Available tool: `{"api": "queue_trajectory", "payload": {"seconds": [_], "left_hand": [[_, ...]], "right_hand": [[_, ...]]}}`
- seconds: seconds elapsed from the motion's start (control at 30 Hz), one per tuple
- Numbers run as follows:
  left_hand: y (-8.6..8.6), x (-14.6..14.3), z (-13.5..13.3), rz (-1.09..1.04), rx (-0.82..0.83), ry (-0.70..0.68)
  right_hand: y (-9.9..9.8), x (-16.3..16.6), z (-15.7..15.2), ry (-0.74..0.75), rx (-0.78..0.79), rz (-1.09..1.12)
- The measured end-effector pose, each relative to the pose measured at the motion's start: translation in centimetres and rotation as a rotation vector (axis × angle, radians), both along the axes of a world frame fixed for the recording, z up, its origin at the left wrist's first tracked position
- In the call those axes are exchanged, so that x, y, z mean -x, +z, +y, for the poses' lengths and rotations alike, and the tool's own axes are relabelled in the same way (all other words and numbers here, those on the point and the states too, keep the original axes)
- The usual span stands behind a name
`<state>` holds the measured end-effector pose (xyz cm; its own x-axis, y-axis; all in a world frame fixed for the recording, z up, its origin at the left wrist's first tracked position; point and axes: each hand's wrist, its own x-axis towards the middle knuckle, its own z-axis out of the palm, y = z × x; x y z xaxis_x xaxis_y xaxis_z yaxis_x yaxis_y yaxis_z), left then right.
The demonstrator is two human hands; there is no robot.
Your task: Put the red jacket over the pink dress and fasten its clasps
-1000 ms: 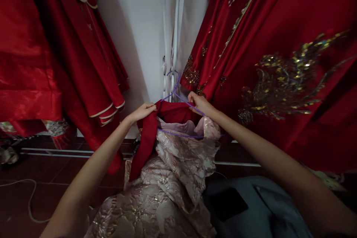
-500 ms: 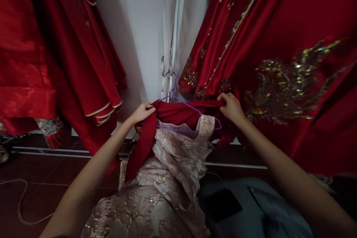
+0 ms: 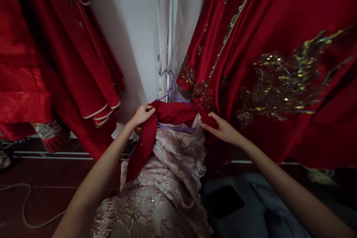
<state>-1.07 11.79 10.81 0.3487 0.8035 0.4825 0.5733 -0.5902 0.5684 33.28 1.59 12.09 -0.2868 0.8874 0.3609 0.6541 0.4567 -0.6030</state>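
Note:
A pale pink-gold brocade dress [image 3: 167, 189] lies below a purple hanger [image 3: 171, 91], its neckline at the lower bar. Dark red fabric [image 3: 175, 113] stretches across the hanger, and one end drapes down the dress's left side. My left hand [image 3: 142, 114] is closed on the red fabric at the hanger's left shoulder, thumb over the cloth. At the other shoulder, my right hand [image 3: 224, 130] has its thumb and fingers spread, close to the dress strap and the red fabric's right end. Whether its fingertips touch the cloth is hard to tell.
Red garments with cream piping [image 3: 97, 93] hang at the left. On the right hangs a red gown [image 3: 279, 18] with gold sequin embroidery. White cabinet doors [image 3: 134, 18] stand behind. A metal rail [image 3: 69, 155] runs low, and a pale cable [image 3: 25, 208] lies on the floor.
My right hand has moved left and down, and its grip on the stretched red fabric has loosened. The fabric's right end now droops. My left hand keeps its hold.

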Motion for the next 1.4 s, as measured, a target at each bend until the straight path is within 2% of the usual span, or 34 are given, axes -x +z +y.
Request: {"api": "queue_trajectory", "payload": {"seconds": [0.13, 0.3, 0.43, 0.53, 0.6, 0.67, 0.77, 0.87, 0.93, 0.97, 1.07, 1.13, 1.23, 1.33, 1.4], "left_hand": [[-0.3, -0.4, -0.6, 0.045, -0.014, 0.047], [-0.5, -0.9, -1.4, 0.098, -0.035, 0.138], [0.0, -0.4, -1.7, 0.159, -0.086, 0.180], [0.4, -0.7, -2.6, 0.207, -0.130, 0.231], [0.1, -1.5, -4.0, 0.175, -0.209, 0.365], [-0.6, -2.5, -5.8, 0.085, -0.291, 0.506], [-2.0, -3.8, -8.5, -0.128, -0.240, 0.610], [-3.1, -5.1, -10.3, -0.379, -0.091, 0.594], [-3.3, -6.0, -10.9, -0.461, -0.078, 0.536], [-3.3, -6.5, -11.0, -0.448, -0.073, 0.454], [-3.6, -7.4, -10.9, -0.292, 0.049, 0.082], [-4.0, -7.4, -10.5, -0.238, 0.132, -0.040], [-4.8, -6.6, -10.3, -0.324, 0.129, 0.008], [-5.6, -6.2, -10.6, -0.509, 0.091, 0.120], [-6.1, -6.3, -10.9, -0.607, 0.099, 0.184]], "right_hand": [[-0.9, 1.5, 2.4, -0.195, -0.133, -0.139], [-1.0, 7.7, 4.6, -0.232, -0.159, -0.203], [-2.1, 12.7, 2.9, -0.004, -0.123, -0.254], [-3.0, 12.9, 1.2, 0.059, -0.126, -0.243], [-3.6, 11.7, 0.7, -0.018, -0.143, -0.148], [-4.1, 10.4, 0.5, -0.121, -0.176, 0.051], [-4.6, 8.9, 0.1, -0.218, -0.235, 0.401], [-4.7, 8.6, -0.7, -0.227, -0.235, 0.529], [-4.5, 9.3, -1.2, -0.190, -0.201, 0.519], [-4.3, 9.8, -1.3, -0.161, -0.176, 0.512], [-4.2, 12.0, -0.9, -0.052, -0.088, 0.507], [-4.5, 13.2, -0.2, 0.018, -0.030, 0.507], [-5.1, 14.1, 0.7, 0.020, 0.007, 0.584], [-5.7, 14.1, 0.8, 0.009, 0.075, 0.780], [-5.9, 13.9, 0.5, 0.069, 0.161, 0.899]]}}
